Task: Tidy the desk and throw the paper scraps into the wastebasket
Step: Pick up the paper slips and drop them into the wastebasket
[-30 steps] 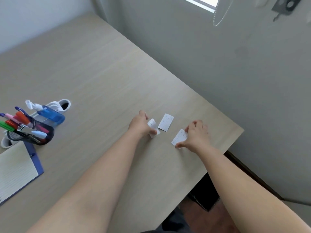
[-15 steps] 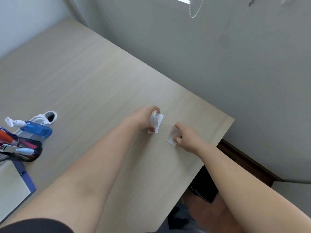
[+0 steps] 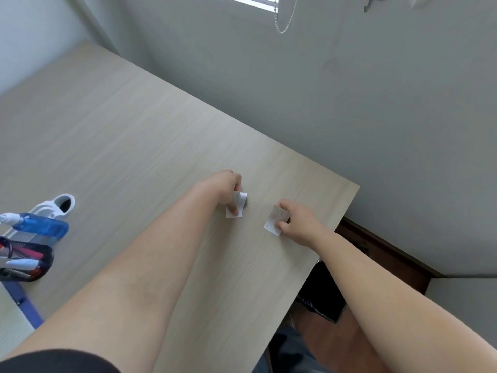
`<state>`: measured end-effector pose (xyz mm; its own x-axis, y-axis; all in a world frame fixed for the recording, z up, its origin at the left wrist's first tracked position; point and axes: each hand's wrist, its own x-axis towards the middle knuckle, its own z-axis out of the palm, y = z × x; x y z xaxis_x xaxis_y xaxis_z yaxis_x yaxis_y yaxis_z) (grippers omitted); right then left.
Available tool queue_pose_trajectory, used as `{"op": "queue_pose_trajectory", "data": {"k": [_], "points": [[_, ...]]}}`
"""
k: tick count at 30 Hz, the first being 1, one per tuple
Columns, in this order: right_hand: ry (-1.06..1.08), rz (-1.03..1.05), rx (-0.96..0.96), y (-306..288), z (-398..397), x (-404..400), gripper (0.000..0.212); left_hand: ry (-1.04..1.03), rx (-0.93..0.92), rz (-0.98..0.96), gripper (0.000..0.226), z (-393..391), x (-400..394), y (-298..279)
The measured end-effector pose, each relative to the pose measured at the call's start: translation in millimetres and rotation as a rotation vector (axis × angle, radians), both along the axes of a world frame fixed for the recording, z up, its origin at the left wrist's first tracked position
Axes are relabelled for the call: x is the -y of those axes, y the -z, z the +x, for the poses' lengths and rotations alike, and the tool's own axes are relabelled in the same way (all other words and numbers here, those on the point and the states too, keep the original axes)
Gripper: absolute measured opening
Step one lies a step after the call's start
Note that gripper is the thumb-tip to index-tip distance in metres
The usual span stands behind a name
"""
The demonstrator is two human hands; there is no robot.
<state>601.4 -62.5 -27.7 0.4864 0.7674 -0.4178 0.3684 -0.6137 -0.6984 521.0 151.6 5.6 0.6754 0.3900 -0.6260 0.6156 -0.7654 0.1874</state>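
Both my hands rest on the light wooden desk (image 3: 134, 135) near its right corner. My left hand (image 3: 224, 187) pinches small white paper scraps (image 3: 238, 203) between thumb and fingers; they are curled and partly lifted off the surface. My right hand (image 3: 298, 220) grips another white paper scrap (image 3: 273, 221), tilted up at its far edge. A dark wastebasket (image 3: 321, 294) stands on the floor below the desk's right edge, mostly hidden by the desk and my right forearm.
At the left edge stand a dark pen holder (image 3: 25, 262) with markers, a blue spray bottle (image 3: 40, 228) and a white object (image 3: 60, 204). A blue-edged notepad (image 3: 16, 300) lies near the lower left. A grey wall runs close behind the desk.
The loose middle scrap that lay between my hands is now gathered under my left hand. My right hand has lifted its scrap's edge. The view shifted, pushing the pen holder further left.
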Motion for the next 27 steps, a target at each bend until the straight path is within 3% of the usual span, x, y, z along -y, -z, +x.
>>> {"op": "queue_pose_trajectory", "data": {"k": [6, 10, 14, 21, 27], "points": [[0.064, 0.057, -0.046, 2, -2, 9, 0.014, -0.087, 0.044, -0.086, 0.070, -8, 4, 1], [0.167, 0.075, -0.080, 5, 8, 26, 0.009, -0.335, 0.232, -0.377, 0.045, -15, 27, 2], [0.469, 0.164, -0.262, 10, 26, 63, 0.012, -0.417, 0.325, -0.513, 0.028, -6, 71, 2], [0.944, 0.121, -0.224, 20, 57, 156, 0.018, -0.184, 0.336, -0.583, 0.035, 45, 181, -2], [0.957, -0.046, -0.064, 40, 53, 215, 0.025, 0.221, 0.209, -0.326, 0.046, 75, 254, 35]]}}
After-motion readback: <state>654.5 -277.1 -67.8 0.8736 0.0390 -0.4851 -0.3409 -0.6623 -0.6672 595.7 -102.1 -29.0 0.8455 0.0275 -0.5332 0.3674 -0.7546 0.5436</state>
